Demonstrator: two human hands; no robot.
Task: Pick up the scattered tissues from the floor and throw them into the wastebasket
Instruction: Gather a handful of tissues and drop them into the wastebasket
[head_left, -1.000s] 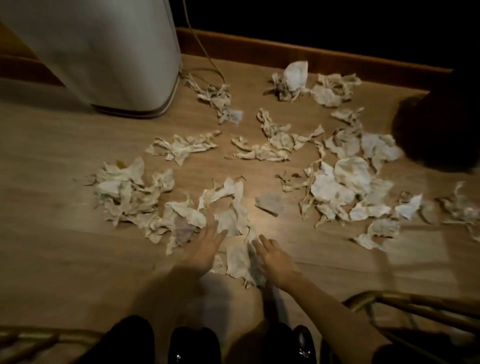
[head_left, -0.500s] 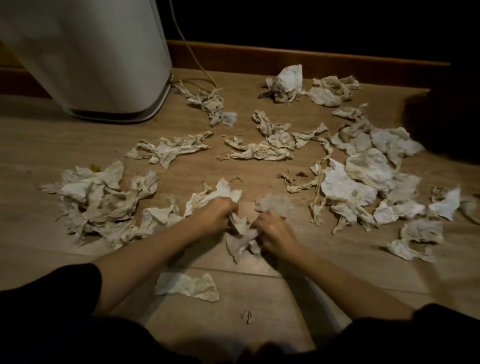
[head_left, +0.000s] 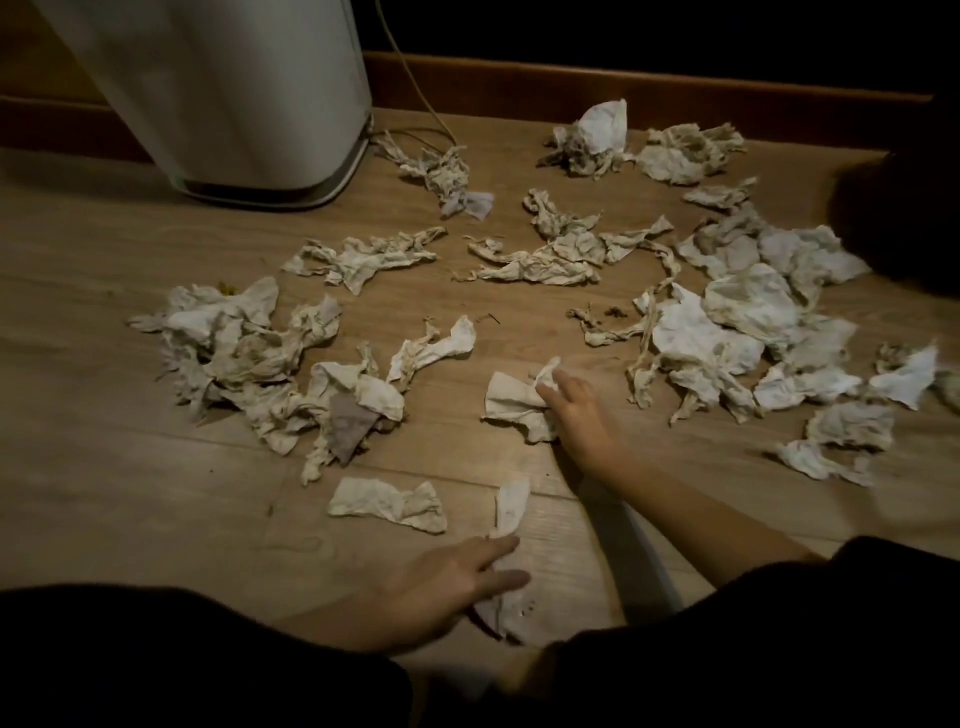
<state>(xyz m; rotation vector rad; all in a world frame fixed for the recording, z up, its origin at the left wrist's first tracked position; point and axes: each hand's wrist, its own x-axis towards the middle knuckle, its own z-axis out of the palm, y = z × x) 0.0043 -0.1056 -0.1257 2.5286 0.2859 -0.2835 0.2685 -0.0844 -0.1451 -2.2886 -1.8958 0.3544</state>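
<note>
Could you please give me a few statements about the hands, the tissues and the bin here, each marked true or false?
1. The right hand is on a crumpled tissue. True.
2. The left hand is raised, holding nothing. False: it lies low on a long tissue strip at the floor.
3. The white bin stands at the far left. True.
4. The wooden floor is nearly cleared. False: many tissues remain scattered.
5. A flat tissue lies just left of the strip. True.
</note>
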